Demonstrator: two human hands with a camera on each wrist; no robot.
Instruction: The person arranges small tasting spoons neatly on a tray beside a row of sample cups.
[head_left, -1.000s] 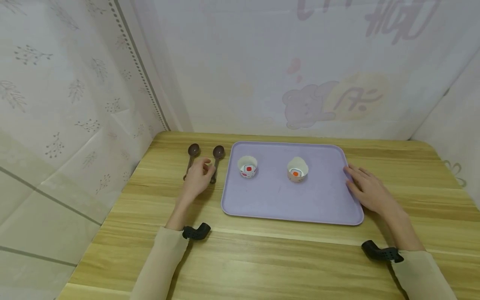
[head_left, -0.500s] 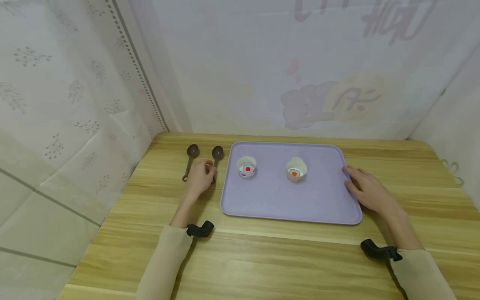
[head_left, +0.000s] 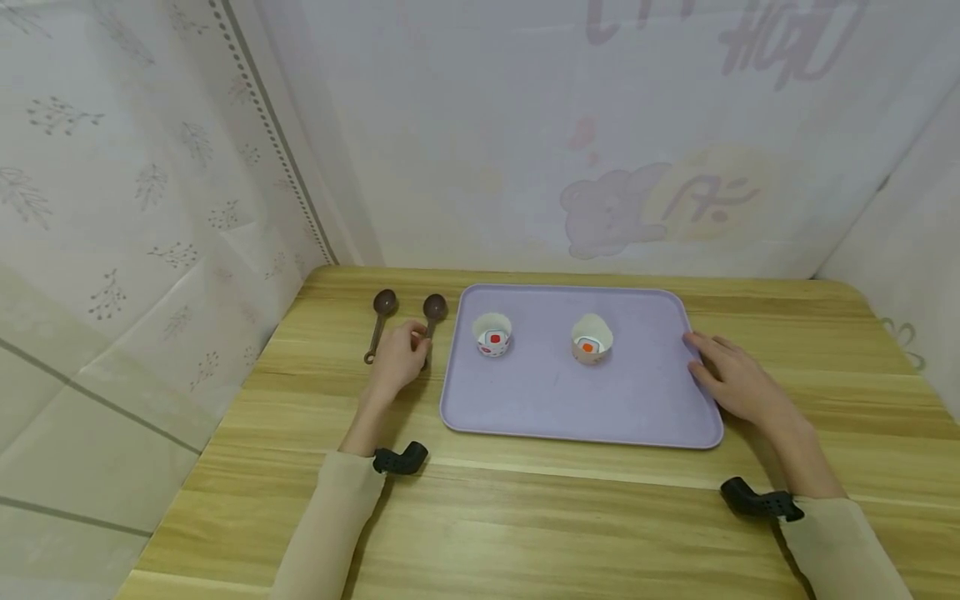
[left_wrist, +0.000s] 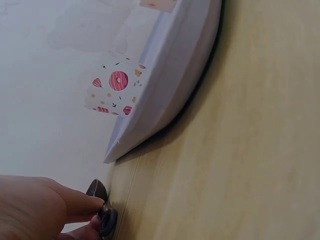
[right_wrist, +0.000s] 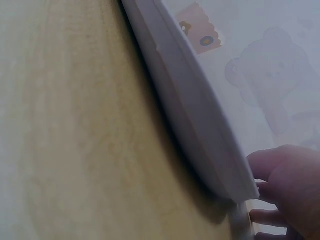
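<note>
At the left of the pale wood-grain worktop (head_left: 570, 517), a dark brown, round-bowled, plastic-looking spoon (head_left: 383, 307) lies just beside your left hand (head_left: 397, 360). That hand, thumb and fingers nearly meeting, appears to pinch the handle of a second, matching brown spoon (head_left: 434, 309), left of the flat, lilac, rectangular tray (head_left: 570, 400). On the tray stand a white, donut-printed paper cup (head_left: 492, 322) and, nearer the middle, a peach-coloured paper cup (head_left: 591, 326). Far right, your right hand (head_left: 738, 383), fingers loosely extended, touches the tray's rim and grips nothing. Step in hand, by judgement: securing the second spoon. The next move seems to call for a firm pinch and a lift clear of the tray's left rim.
</note>
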